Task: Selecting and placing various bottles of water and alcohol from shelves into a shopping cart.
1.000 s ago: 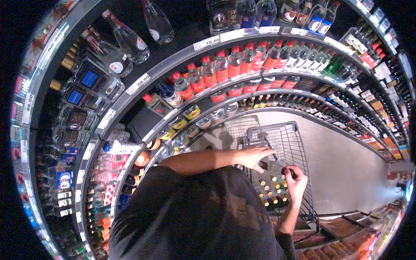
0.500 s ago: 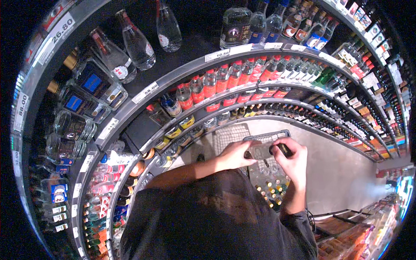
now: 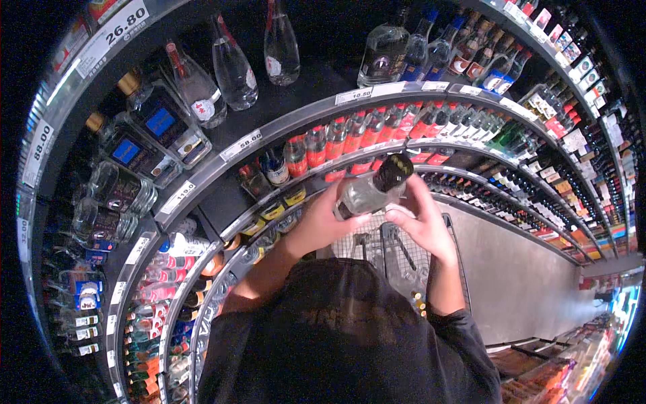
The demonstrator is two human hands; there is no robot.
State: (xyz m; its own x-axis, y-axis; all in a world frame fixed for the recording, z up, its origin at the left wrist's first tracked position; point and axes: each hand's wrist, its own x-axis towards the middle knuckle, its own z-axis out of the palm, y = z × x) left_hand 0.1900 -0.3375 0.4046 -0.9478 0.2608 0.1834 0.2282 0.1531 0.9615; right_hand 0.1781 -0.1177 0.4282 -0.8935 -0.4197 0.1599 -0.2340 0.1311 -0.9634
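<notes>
A clear glass bottle (image 3: pixel 359 195) with a black cap (image 3: pixel 394 172) is held tilted in front of my chest, its cap end up and to the right. My left hand (image 3: pixel 321 221) wraps round the body from the left. On the other side, my right hand (image 3: pixel 428 225) curves round the neck end, with fingers beside the cap and the thumb below it. How firmly the right fingers press is partly hidden. Under the hands is a wire shopping cart (image 3: pixel 455 252), with several capped bottles (image 3: pixel 418 304) visible low in it.
Curved shelves (image 3: pixel 266 138) of bottles run along the left and ahead. Tall clear bottles (image 3: pixel 232 67) stand on the upper shelf, with a row of red-labelled bottles (image 3: pixel 334 141) below. Grey floor (image 3: pixel 518 269) stretches right, and a lit display (image 3: pixel 629 306) is at the far right.
Both hands have risen and come up toward the shelf with the bottle, which now shows its cap and body more plainly. The view has shifted slightly.
</notes>
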